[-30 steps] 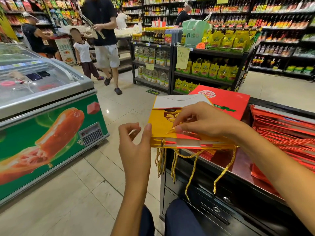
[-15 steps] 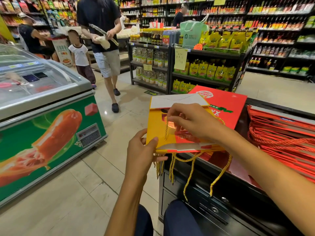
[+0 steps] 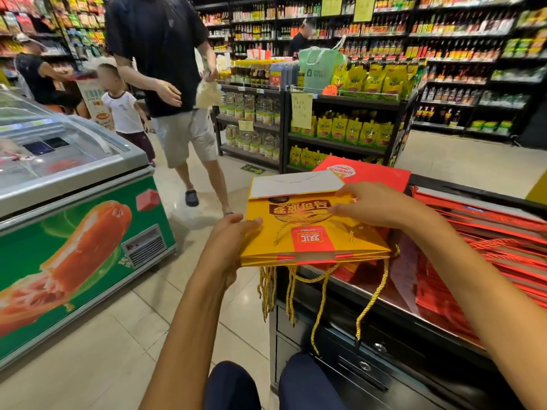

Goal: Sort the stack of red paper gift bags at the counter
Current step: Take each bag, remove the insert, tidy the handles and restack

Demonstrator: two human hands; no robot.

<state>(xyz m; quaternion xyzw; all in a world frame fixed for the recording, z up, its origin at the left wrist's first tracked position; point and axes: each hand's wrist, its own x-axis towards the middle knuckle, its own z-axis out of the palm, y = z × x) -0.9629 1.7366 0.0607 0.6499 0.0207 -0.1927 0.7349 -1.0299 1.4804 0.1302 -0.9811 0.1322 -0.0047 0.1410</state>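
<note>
A small stack of flat yellow gift bags [image 3: 307, 232] lies at the left corner of the dark counter [image 3: 370, 294], gold cord handles hanging over the edge. My left hand [image 3: 229, 241] grips the stack's left edge, thumb on top. My right hand [image 3: 376, 204] rests on the top bag's far right part, fingers curled onto the paper. A red gift bag [image 3: 376, 174] lies flat behind the yellow ones. A wide stack of red paper gift bags [image 3: 497, 235] with red cords covers the counter's right side.
A chest freezer [image 3: 74, 202] with a sausage picture stands to the left across a tiled aisle. A person in dark shirt and light shorts [image 3: 171, 84] walks toward me with a small child [image 3: 124, 110]. Stocked shelves [image 3: 340, 113] stand behind the counter. Drawers [image 3: 370, 359] sit below it.
My left hand moved from beside the yellow bags to gripping their left edge. The stack now lies flatter on the counter. The walking person and child came closer.
</note>
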